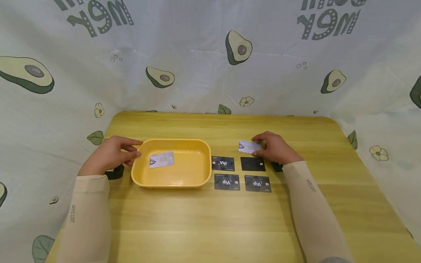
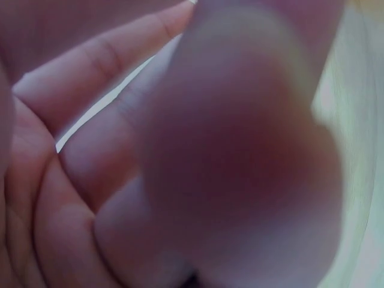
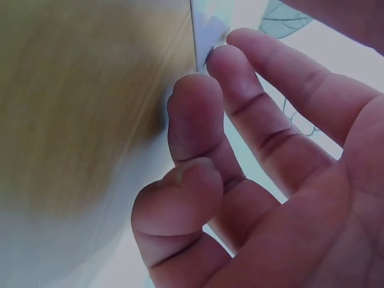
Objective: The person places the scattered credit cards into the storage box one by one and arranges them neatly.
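At the left end of a shallow yellow tray (image 1: 180, 182), my left hand (image 1: 113, 153) holds the rim, its thumb and index finger at the upper left corner. A white card (image 1: 162, 160) with gold "Vip" lettering lies inside the tray. My right hand (image 1: 273, 148) pinches a second white card (image 1: 246, 146) by its right end, thumb at the near edge and a finger at the far edge. In the right wrist view, part of that card (image 3: 209, 27) shows beyond the curled fingers. Blurred fingers fill most of the left wrist view.
Right of the tray lie black cards in two rows: one (image 1: 224, 163) beside the tray, one (image 1: 252, 164) near my right hand, and two nearer ones (image 1: 227, 182), (image 1: 258, 183). The wooden table (image 1: 210, 226) meets a white curtain (image 1: 197, 47) with avocado prints at its far edge.
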A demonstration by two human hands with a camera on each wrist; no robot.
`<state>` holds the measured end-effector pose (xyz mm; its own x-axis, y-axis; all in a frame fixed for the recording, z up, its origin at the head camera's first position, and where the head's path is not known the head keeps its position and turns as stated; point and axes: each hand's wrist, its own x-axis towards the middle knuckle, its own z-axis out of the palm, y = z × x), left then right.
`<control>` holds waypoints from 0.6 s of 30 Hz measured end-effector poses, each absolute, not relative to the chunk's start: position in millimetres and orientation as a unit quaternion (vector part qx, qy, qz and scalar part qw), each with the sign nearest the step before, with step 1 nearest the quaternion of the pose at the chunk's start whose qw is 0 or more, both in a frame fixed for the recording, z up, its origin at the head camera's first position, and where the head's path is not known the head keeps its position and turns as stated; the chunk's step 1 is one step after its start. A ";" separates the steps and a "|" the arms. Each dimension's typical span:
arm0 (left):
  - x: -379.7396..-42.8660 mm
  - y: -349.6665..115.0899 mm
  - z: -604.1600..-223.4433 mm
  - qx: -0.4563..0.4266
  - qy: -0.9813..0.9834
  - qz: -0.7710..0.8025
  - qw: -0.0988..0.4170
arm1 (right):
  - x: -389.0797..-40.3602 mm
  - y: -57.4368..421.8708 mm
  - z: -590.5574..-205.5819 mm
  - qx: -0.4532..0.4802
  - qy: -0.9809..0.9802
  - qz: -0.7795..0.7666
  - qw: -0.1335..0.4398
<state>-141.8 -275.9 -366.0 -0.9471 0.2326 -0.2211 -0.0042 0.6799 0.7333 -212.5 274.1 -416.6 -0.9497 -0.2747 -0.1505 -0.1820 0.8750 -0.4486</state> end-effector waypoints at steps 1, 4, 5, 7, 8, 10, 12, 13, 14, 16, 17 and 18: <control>-141.8 -275.9 -365.9 0.063 0.904 0.395 0.150 | -213.2 274.1 -416.6 -0.122 0.961 -0.223 0.107; -141.6 -276.1 -366.3 0.063 0.904 0.395 0.150 | -214.4 274.6 -416.2 -0.132 0.959 -0.224 0.110; -141.1 -276.1 -366.3 0.063 0.904 0.395 0.150 | -214.1 274.6 -415.8 -0.135 0.959 -0.225 0.112; -140.0 -276.0 -366.2 0.062 0.904 0.394 0.151 | -214.5 274.7 -416.4 -0.134 0.959 -0.221 0.118; -139.5 -276.0 -366.1 0.062 0.904 0.394 0.151 | -214.6 274.5 -416.5 -0.133 0.959 -0.220 0.120; -138.5 -275.8 -365.8 0.061 0.905 0.394 0.152 | -215.0 274.1 -417.4 -0.129 0.960 -0.216 0.124; -138.1 -275.5 -365.5 0.060 0.905 0.394 0.151 | -215.6 273.6 -417.8 -0.123 0.960 -0.215 0.127; -138.0 -275.3 -365.3 0.060 0.905 0.394 0.150 | -215.8 273.3 -418.2 -0.120 0.961 -0.214 0.128; -138.2 -275.2 -365.2 0.061 0.905 0.394 0.149 | -216.1 273.2 -418.6 -0.118 0.961 -0.214 0.129; -138.7 -274.8 -364.8 0.061 0.904 0.395 0.150 | -216.6 273.5 -419.4 -0.114 0.961 -0.215 0.131; -139.0 -274.7 -364.6 0.060 0.904 0.394 0.151 | -217.1 274.0 -419.7 -0.114 0.961 -0.216 0.133; -139.2 -274.5 -364.2 0.060 0.905 0.393 0.151 | -217.3 274.2 -419.9 -0.114 0.960 -0.218 0.134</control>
<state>-139.2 -274.5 -364.2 -0.9470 0.2281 -0.2263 -0.0097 0.6836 0.7297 -217.3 274.2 -419.9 -0.9383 -0.2765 -0.2077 -0.1600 0.8795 -0.4481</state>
